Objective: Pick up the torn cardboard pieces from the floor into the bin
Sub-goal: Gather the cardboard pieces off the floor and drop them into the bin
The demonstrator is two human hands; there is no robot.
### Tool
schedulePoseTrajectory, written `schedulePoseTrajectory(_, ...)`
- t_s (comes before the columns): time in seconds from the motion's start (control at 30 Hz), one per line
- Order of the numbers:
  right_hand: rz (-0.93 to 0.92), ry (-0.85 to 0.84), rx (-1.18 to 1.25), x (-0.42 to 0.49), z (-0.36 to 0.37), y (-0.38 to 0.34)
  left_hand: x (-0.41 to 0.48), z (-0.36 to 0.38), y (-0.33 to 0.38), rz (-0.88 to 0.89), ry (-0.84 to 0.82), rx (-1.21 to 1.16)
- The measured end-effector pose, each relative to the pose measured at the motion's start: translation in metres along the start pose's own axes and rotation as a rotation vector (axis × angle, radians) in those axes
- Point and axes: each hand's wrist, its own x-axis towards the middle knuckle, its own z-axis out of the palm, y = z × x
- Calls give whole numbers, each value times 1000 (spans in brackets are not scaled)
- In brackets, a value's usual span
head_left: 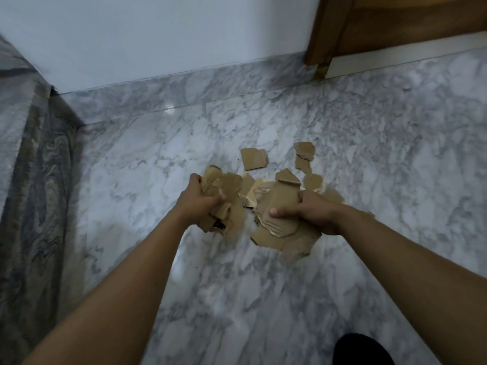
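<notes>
Close to the camera, a dark rounded shape [361, 349], too dim to identify, sits on the marble floor [237, 299]. Beyond it two bare forearms reach out. The left hand [203, 200] has its grip closed tight around a crumpled bundle of torn cardboard pieces [229, 204]. The right hand [316, 214] pinches the large piece [279, 227], thumb on top and fingers curled over its far edge, while that piece lies flat on the floor. The cardboard looks light, dry and stiff enough to hold shape, yet it creases readily; ragged edges give the surest hold, and flat scraps may need a fingernail to lift off the smooth stone. Farther out, loose pieces [254, 159] lie scattered, apart from either hand. Nothing blocks them. A patterned stone surface [34, 180] rises at left, with the wall [158, 35] and a wooden door frame [324, 30] behind. The bin is not in view.
</notes>
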Motion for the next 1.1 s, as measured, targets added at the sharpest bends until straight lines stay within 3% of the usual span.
schedulePoseTrajectory(0.1,23,21,52,-2,8,7,-5,22,5,8,-73,20)
schedulePoseTrajectory(0.13,37,57,-54,-7,10,8,-7,27,6,5,-82,47)
schedulePoseTrajectory(0.27,200,106,-1027,-32,12,6,-10,30,9,-6,-93,155)
schedulePoseTrajectory(0.37,269,177,-1114,-51,9,8,-12,21,14,5,-90,173)
schedulePoseTrajectory(0.63,82,403,-682,-88,-11,19,-35,38,41,118,-171,200)
schedulePoseTrajectory(0.83,60,311,-486,-138,-25,-2,-35,51,50,177,-233,308)
schedulePoseTrajectory(0.97,-89,239,-218,-166,-28,-17,-32,51,56,209,-254,358)
schedulePoseTrajectory(1.1,-105,125,40,-182,-33,-36,-27,42,62,239,-214,394)
